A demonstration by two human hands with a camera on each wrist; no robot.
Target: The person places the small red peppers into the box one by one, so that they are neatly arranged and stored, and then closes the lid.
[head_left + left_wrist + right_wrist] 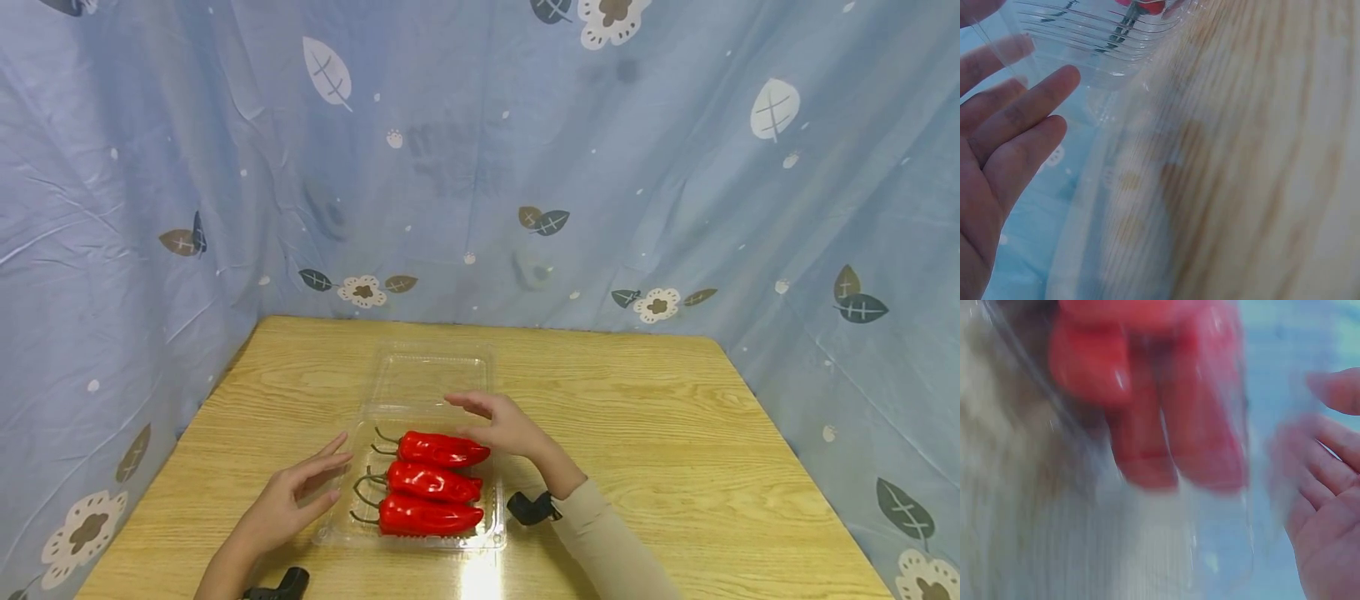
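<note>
A clear plastic clamshell box [341, 532] lies on the table with its lid [429, 382] folded back, away from me. Inside are several long red peppers [431, 517], side by side, green stems to the left. My left hand [281, 507] is at the box's left side, fingers extended and thumb apart, holding nothing. In the left wrist view, its fingers are close to the clear wall; contact is hard to tell. My right hand [506, 423] hovers at the box's right rear, near the farthest pepper, fingers extended. The right wrist view is blurred, showing the peppers [1204, 444] beside that hand.
The wood-grain table [637, 433] extends around the box, with more surface to the right. A blue patterned curtain [465, 167] surrounds its back and sides. A black wrist-worn device [531, 508] on my right arm sits just right of the box.
</note>
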